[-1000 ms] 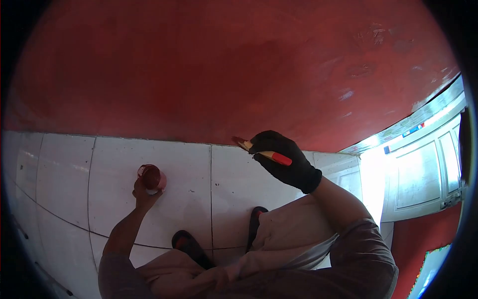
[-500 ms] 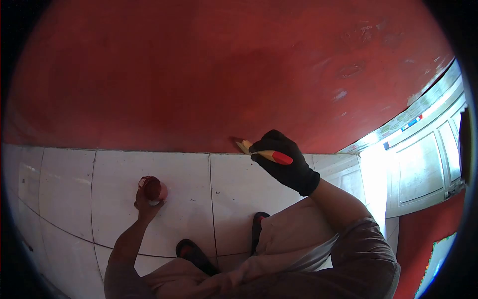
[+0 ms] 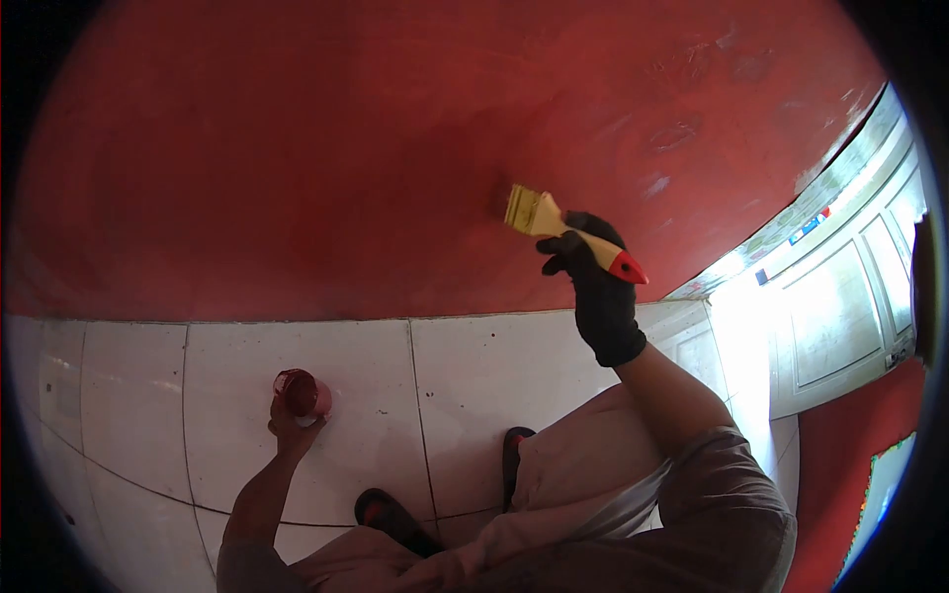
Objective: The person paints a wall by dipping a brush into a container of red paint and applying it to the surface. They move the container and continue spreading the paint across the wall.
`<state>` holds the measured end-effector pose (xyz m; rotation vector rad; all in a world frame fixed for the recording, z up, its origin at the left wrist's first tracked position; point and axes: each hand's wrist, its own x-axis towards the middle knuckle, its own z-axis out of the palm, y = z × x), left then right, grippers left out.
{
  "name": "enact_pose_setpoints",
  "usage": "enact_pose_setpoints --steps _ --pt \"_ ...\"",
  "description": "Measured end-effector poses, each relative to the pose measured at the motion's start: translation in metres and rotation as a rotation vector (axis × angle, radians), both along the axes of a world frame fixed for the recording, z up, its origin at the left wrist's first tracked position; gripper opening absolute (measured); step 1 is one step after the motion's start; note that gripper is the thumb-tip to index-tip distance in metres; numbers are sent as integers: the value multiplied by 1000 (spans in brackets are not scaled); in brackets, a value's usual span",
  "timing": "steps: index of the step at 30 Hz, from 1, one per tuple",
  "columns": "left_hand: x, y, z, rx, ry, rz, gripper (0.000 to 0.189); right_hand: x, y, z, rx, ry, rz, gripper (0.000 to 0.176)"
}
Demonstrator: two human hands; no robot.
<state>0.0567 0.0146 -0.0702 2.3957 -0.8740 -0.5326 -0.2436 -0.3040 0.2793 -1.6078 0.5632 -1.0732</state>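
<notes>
My right hand [image 3: 591,272], in a black glove, grips a paintbrush [image 3: 563,230] with a yellow ferrule, pale bristles and a red handle tip. The bristles rest against the red wall [image 3: 395,148] well above the floor line. My left hand [image 3: 293,423], bare, holds a small cup of red paint [image 3: 301,392] low over the white floor tiles [image 3: 129,385].
My knees and two dark sandals [image 3: 395,519] are on the tiles below me. A white panelled door [image 3: 840,296] stands open at the right, with bright light at its edge. The wall's right part shows pale scuffed patches [image 3: 672,133].
My right hand has lifted the brush from the seam between wall and floor up onto the wall. The left hand with the cup has barely moved.
</notes>
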Motion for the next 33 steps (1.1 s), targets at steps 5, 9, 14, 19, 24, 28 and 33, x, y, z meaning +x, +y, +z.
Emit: enact_pose_setpoints --steps 5,9,14,19,24,28,33 --pt "1 2 -5 -30 25 20 110 -5 -11 2 0 -222 -8 28" --pt "1 0 -4 -17 -23 26 108 -2 -14 6 -101 -250 -16 27" --pt "3 1 -15 -37 -44 30 108 5 -16 12 -237 -195 -70 24" --pt "4 3 -28 -203 -209 41 89 3 -28 12 -416 -70 -209 22" --pt "1 0 -8 -196 -97 22 90 7 -33 17 -647 40 -365 23" --pt "-2 1 -8 -129 -28 78 100 12 -31 21 -772 37 -381 26" --pt "-2 -2 3 -44 17 58 100 20 -32 26 -1013 44 -388 23"
